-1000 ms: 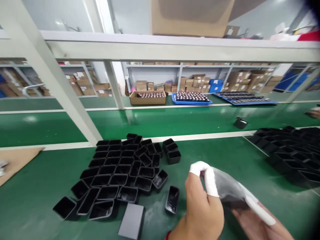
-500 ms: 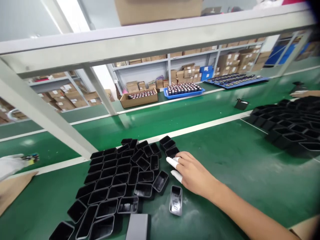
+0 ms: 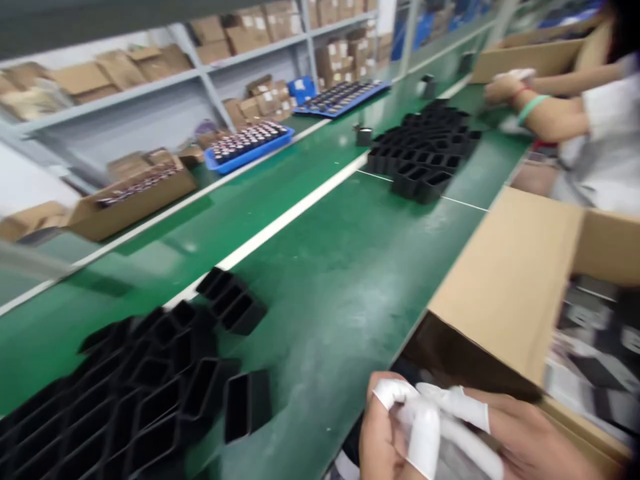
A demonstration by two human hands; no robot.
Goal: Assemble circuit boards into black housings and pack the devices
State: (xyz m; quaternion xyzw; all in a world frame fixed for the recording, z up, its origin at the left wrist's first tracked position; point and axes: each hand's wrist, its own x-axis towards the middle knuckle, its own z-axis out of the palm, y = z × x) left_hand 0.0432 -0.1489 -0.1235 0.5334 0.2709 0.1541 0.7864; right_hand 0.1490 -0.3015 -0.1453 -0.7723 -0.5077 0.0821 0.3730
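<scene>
White finger cots cover fingertips on both my hands, which meet at the bottom right beside an open cardboard box. My left hand [image 3: 383,433] has its fingers closed on a piece in translucent plastic wrap [image 3: 463,443]. From the other side my right hand [image 3: 530,433] grips the same wrapped piece. Blur and my fingers hide much of it. Inside the cardboard box [image 3: 505,267] lie several dark, plastic-wrapped pieces [image 3: 600,327]. Left of my hands, open black plastic cases [image 3: 120,393] crowd the green bench, with one separate case [image 3: 247,403] at their near right.
A second cluster of black cases [image 3: 425,150] stands farther along the green bench [image 3: 310,300]. A co-worker's arm [image 3: 545,110] reaches in at the upper right. Beyond a white strip are a blue tray [image 3: 250,147] of small parts and a long carton [image 3: 135,200].
The view has swung right and down towards the cardboard box. My right hand has left the black cases and come back to the box. My left hand has come into view, and both hold a wrapped piece.
</scene>
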